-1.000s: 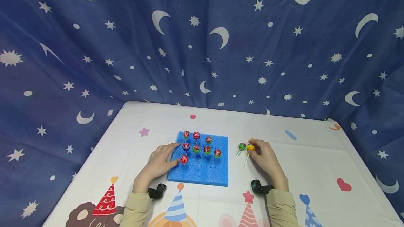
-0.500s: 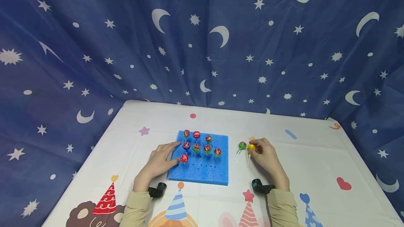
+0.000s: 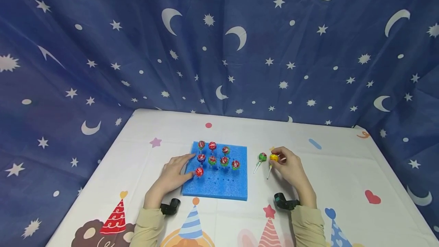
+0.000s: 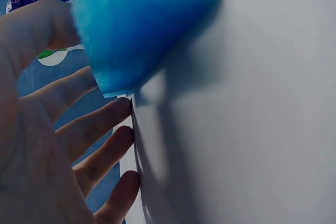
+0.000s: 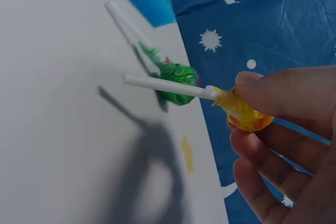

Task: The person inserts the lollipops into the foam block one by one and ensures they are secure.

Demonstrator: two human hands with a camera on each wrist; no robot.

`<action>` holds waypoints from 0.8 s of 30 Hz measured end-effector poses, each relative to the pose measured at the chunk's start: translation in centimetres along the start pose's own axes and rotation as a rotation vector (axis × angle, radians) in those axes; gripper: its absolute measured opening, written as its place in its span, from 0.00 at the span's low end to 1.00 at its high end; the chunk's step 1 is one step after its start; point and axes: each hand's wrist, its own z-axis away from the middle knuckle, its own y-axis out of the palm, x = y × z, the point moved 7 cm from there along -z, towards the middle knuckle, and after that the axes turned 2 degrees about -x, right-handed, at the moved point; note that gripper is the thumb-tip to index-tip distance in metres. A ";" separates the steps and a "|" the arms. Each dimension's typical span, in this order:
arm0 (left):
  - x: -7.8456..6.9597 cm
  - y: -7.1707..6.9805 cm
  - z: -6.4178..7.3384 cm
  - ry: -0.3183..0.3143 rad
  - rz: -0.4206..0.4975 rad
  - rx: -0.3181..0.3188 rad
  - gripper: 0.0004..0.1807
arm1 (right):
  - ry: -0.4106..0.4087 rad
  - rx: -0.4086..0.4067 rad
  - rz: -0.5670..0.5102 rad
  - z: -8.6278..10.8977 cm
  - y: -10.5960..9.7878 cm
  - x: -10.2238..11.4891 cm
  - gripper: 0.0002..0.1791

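My right hand (image 3: 290, 167) pinches a yellow-wrapped lollipop (image 5: 244, 113) by its head between thumb and fingers. In the right wrist view its white stick points left, with its shadow apart from it on the table. A green-wrapped lollipop (image 3: 262, 157) lies just left of that hand. Farther left is a blue foam board (image 3: 216, 190), with several red, green and blue-purple lollipops (image 3: 224, 161) standing in its holes. My left hand (image 3: 173, 172) rests at the board's left edge, thumb and fingers spread along it.
The table wears a white cloth (image 3: 343, 170) printed with party hats, stars and a heart. Rows of small holes (image 3: 223, 180) show in the front part of the board. A dark blue curtain (image 3: 219, 48) with moons and stars hangs behind the table.
The right hand has risen slightly with the yellow lollipop, whose head has shifted a little right and back while its stick has swung. The left hand keeps its place at the board.
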 end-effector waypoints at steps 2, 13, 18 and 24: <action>0.0 0.0 0.0 0.001 0.000 -0.002 0.33 | -0.017 -0.008 -0.004 0.0 -0.1 0.3 0.20; -0.2 -0.1 0.1 0.025 0.000 -0.034 0.33 | -0.075 -0.033 -0.026 0.3 -0.9 2.2 0.22; 0.0 0.1 -0.1 0.014 -0.008 -0.013 0.33 | -0.100 -0.033 -0.029 0.4 -1.0 3.1 0.22; 0.1 0.1 -0.1 0.009 -0.007 -0.008 0.33 | -0.115 -0.039 -0.019 0.4 -1.2 3.9 0.21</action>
